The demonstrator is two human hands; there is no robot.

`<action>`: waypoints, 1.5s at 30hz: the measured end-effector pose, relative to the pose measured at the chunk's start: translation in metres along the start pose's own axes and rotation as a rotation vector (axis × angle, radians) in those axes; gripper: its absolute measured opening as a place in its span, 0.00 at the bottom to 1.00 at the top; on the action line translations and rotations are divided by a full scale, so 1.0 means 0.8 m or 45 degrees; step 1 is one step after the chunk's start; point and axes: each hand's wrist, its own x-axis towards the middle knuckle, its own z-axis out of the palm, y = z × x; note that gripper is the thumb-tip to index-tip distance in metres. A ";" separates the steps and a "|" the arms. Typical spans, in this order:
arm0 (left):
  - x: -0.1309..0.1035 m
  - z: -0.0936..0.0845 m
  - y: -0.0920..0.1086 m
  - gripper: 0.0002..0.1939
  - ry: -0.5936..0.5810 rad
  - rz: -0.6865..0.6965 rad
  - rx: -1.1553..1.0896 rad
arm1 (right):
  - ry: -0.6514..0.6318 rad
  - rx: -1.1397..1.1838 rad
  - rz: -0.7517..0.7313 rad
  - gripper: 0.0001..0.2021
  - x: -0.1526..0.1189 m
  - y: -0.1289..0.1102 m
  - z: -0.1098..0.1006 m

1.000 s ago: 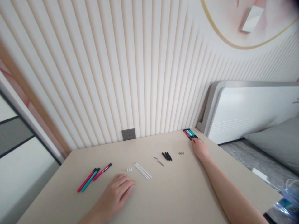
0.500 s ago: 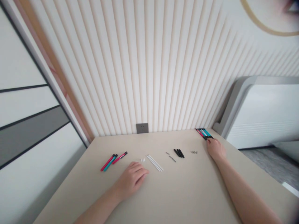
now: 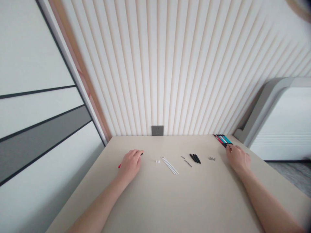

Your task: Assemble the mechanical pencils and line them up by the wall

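Note:
My left hand [image 3: 130, 163] is curled over the pens at the table's left. Only a pink pen end [image 3: 119, 166] and a black end [image 3: 142, 154] stick out; the rest is hidden beneath the palm. At the far right, my right hand [image 3: 238, 158] has its thumb and fingers closed at the near black ends of a row of pens [image 3: 223, 139], pink, white and teal. Between the hands lie small white pieces [image 3: 157, 161], thin white refills [image 3: 170, 165], springs [image 3: 188, 163], black grips [image 3: 195, 158] and small metal tips [image 3: 212, 159].
The beige table [image 3: 155, 200] meets a ribbed wall [image 3: 155, 64] at its back edge. A dark socket [image 3: 157, 130] sits low on that wall. To the left stands a white and grey cabinet [image 3: 48, 129]; a pale headboard [image 3: 291, 119] is beyond the right edge.
My left hand has moved left, from beside the white refills onto the pens, which it now covers. My right hand stays at the pen row. The view has shifted left.

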 end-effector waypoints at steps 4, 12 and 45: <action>-0.003 0.010 -0.016 0.16 -0.068 -0.091 0.156 | 0.159 0.069 -0.210 0.19 -0.028 -0.029 -0.017; -0.002 0.008 -0.006 0.17 -0.245 -0.153 0.190 | 0.276 0.380 -0.835 0.15 -0.096 -0.125 -0.051; -0.004 0.008 0.028 0.13 0.359 0.037 -0.470 | -0.128 0.989 -1.143 0.07 -0.200 -0.270 -0.075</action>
